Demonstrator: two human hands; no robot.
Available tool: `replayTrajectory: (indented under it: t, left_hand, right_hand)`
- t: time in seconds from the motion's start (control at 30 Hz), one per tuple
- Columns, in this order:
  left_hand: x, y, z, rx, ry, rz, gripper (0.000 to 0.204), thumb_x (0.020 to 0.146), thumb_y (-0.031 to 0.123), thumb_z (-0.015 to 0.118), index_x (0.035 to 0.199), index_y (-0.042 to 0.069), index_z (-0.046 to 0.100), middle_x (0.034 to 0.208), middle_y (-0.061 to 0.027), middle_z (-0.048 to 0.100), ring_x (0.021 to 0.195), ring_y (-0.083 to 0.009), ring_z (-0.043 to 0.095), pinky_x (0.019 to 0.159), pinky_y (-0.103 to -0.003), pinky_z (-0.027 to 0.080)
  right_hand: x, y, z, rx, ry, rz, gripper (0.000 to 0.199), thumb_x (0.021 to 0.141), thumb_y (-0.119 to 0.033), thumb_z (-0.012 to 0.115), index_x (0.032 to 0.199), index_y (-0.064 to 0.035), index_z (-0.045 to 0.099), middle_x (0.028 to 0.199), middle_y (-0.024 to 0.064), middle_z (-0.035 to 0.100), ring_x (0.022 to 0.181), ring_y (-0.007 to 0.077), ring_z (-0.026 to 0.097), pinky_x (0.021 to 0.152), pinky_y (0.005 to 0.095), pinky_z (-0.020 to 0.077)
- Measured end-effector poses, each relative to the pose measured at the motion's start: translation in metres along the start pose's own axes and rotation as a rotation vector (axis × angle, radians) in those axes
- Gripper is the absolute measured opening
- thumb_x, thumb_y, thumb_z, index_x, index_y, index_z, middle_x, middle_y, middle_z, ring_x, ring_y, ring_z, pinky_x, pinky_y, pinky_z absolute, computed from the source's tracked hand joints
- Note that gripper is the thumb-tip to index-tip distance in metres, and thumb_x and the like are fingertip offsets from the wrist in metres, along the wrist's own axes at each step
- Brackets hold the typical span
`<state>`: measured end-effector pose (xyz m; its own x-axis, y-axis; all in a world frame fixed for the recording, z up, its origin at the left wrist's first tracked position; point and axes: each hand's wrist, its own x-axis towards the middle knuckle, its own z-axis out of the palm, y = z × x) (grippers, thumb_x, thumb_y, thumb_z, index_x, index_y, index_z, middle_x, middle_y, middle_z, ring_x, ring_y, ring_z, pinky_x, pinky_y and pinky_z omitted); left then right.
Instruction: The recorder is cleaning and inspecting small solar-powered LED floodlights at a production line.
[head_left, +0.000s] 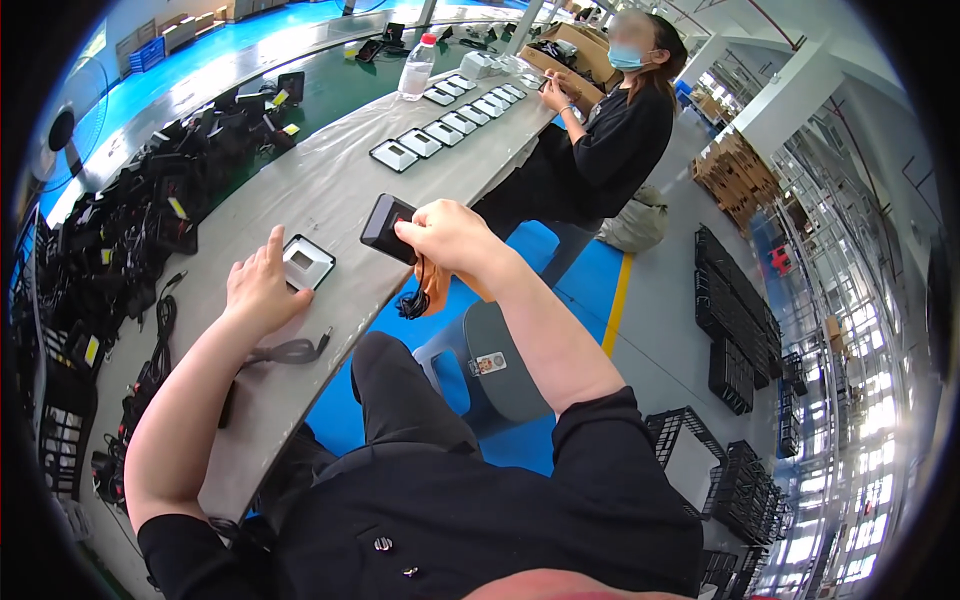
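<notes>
Hands work at the near edge of a long grey table [330, 190]. Right hand [445, 238] grips a flat black device [385, 226], held just off the table edge, its long axis tilted from near right to far left, with a bundled black cord [413, 300] hanging below. Left hand [262, 285] rests fingers spread on the table, touching a square black tray [308, 262] that lies just left of the held device, so the left hand is nearer to it

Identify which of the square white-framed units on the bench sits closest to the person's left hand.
The lone white-framed unit just beyond the left hand, right at its fingertips. The others lie in a row far up the table, near the plastic bottle.
</notes>
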<state>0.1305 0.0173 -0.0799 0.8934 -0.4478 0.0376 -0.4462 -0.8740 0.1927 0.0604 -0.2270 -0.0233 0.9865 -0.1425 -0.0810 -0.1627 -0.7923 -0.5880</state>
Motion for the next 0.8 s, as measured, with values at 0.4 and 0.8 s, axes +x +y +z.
replayTrajectory:
  t: [0.4,0.8]
  left_hand:
    - [-0.027,-0.022,0.029,-0.27,0.25,0.009,0.097,0.066,0.04,0.075,0.139,0.005,0.021,0.125,-0.0193,0.049,0.12,-0.0306,0.045,0.099,-0.041,0.034]
    - [-0.042,-0.031,0.037,-0.419,0.309,0.01,0.101,0.063,0.037,0.076,0.139,0.005,0.018,0.124,-0.0187,0.05,0.12,-0.0297,0.046,0.103,-0.04,0.031]
  right_hand:
    - [0.034,-0.046,0.033,0.272,-0.351,0.013,0.035,0.082,-0.03,0.063,0.059,-0.0037,0.056,0.057,0.0017,0.054,0.054,0.0096,0.048,0.053,0.0243,0.0377]
    - [0.068,-0.086,0.103,-0.093,-0.298,-0.082,0.034,0.083,-0.029,0.06,0.068,0.0011,0.063,0.063,0.0044,0.06,0.058,0.0118,0.054,0.058,0.0276,0.043]
